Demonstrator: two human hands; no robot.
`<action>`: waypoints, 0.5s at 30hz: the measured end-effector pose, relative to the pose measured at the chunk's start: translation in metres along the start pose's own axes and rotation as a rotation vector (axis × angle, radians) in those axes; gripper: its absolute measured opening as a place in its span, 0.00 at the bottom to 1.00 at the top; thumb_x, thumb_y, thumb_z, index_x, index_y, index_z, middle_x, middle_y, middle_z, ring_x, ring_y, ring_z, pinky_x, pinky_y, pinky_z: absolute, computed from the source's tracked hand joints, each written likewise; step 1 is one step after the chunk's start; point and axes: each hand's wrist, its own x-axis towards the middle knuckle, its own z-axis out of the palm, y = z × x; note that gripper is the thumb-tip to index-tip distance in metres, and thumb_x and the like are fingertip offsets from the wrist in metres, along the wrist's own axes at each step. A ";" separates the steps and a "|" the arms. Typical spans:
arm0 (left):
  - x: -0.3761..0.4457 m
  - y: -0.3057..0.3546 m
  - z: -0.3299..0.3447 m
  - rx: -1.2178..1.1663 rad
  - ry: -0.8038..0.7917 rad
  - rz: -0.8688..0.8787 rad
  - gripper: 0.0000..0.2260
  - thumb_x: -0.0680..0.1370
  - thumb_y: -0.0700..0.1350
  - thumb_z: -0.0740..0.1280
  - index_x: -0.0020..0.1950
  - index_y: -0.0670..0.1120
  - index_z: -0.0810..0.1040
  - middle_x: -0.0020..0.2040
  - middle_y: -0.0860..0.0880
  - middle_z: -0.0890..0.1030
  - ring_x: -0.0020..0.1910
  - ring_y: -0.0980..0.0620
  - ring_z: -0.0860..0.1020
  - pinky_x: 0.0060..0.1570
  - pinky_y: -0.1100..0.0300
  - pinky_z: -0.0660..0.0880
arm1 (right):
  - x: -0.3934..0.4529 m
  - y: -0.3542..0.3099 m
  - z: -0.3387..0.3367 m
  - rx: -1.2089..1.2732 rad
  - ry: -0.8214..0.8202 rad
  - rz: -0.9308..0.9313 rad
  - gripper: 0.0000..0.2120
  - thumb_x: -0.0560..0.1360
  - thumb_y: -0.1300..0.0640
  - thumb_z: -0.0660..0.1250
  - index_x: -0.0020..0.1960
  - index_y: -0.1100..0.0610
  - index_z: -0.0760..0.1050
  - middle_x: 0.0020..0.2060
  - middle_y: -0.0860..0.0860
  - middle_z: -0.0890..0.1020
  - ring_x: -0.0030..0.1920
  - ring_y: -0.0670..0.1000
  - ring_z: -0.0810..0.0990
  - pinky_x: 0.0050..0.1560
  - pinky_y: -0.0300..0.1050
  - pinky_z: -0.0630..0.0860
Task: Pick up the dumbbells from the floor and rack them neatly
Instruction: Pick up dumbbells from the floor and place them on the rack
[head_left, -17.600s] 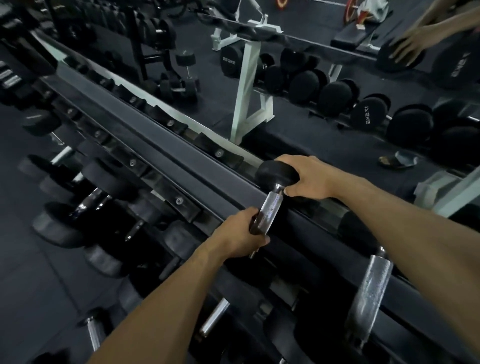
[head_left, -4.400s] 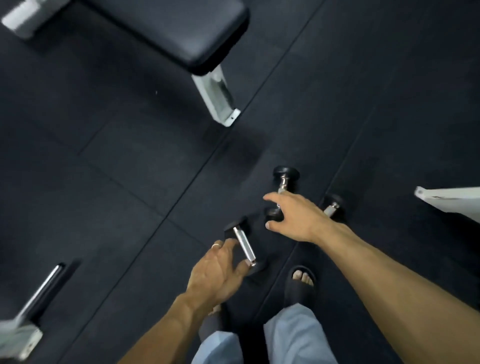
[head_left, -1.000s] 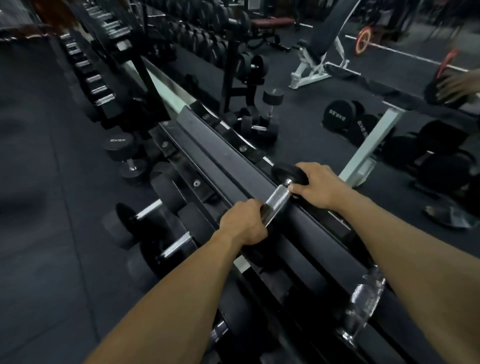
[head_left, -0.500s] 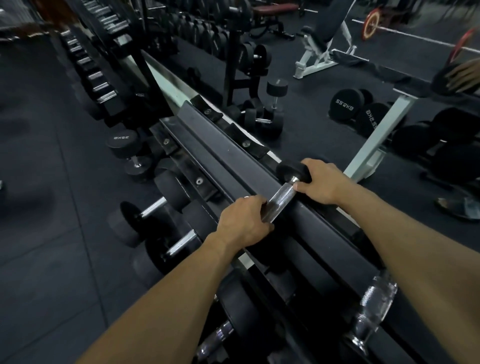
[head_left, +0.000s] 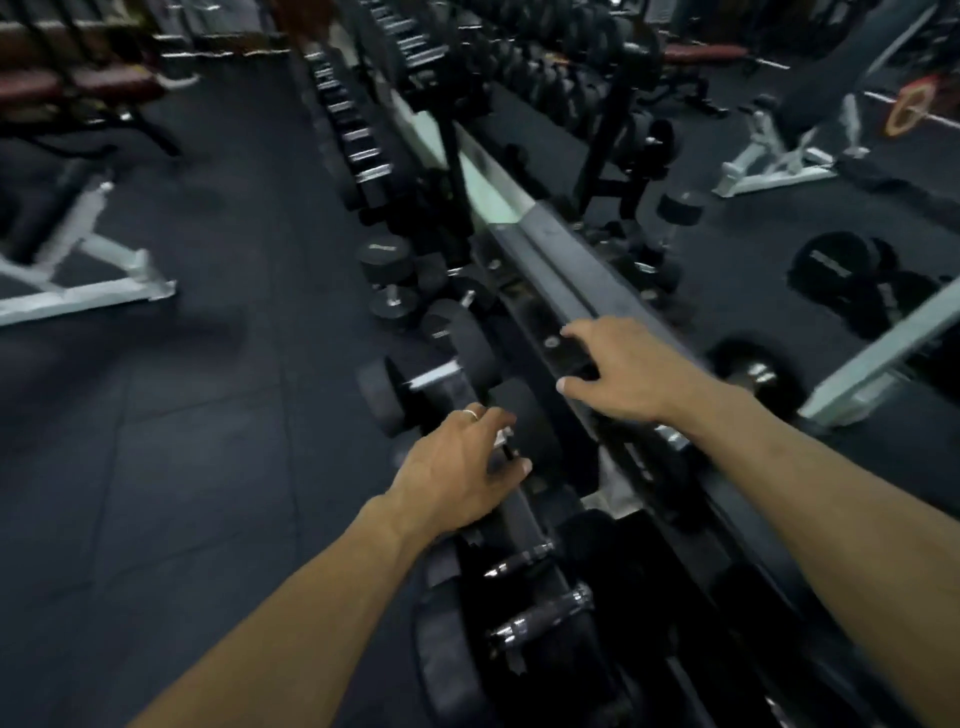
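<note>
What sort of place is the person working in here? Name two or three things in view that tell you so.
Almost certainly a gym's free-weights area. A long black metal dumbbell rack holds black rubber-headed dumbbells with chrome handles, white-framed padded workout benches stand around it, and dark rubber tile flooring covers the ground.

1. We are in a gym — the free-weights area, by the look of it.
2. We see a long dumbbell rack (head_left: 558, 270) running away from us, its lower tier holding black round-headed dumbbells (head_left: 415, 376) with chrome handles.
3. We see a second row of racked weights (head_left: 358, 140) further off, blurred but plainly graded in size.
4. We stand on dark rubber floor tiles (head_left: 182, 441) — the seams between them show.
5. We see a white-framed bench (head_left: 78, 280) at left, and an adjustable bench (head_left: 779, 150) at far right.
6. We see large black dumbbells (head_left: 836, 267) resting on the floor at right.
</note>
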 end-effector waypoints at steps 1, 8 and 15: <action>-0.019 -0.017 -0.004 0.032 0.007 -0.028 0.22 0.77 0.57 0.64 0.68 0.51 0.69 0.59 0.50 0.74 0.56 0.49 0.75 0.50 0.51 0.76 | 0.002 -0.023 0.012 0.002 -0.033 -0.031 0.33 0.76 0.45 0.68 0.76 0.56 0.62 0.66 0.58 0.73 0.69 0.58 0.68 0.66 0.53 0.70; -0.187 -0.149 0.007 0.085 0.013 -0.294 0.25 0.78 0.60 0.61 0.72 0.51 0.64 0.63 0.51 0.71 0.63 0.50 0.70 0.51 0.50 0.77 | -0.001 -0.196 0.134 -0.017 -0.234 -0.256 0.33 0.76 0.44 0.67 0.76 0.54 0.62 0.68 0.55 0.71 0.69 0.57 0.68 0.66 0.54 0.70; -0.355 -0.249 0.084 0.009 -0.086 -0.579 0.25 0.79 0.60 0.59 0.72 0.50 0.63 0.64 0.49 0.70 0.64 0.49 0.69 0.54 0.53 0.74 | -0.038 -0.316 0.302 -0.037 -0.480 -0.377 0.31 0.77 0.45 0.66 0.77 0.52 0.60 0.70 0.53 0.69 0.68 0.55 0.70 0.66 0.54 0.71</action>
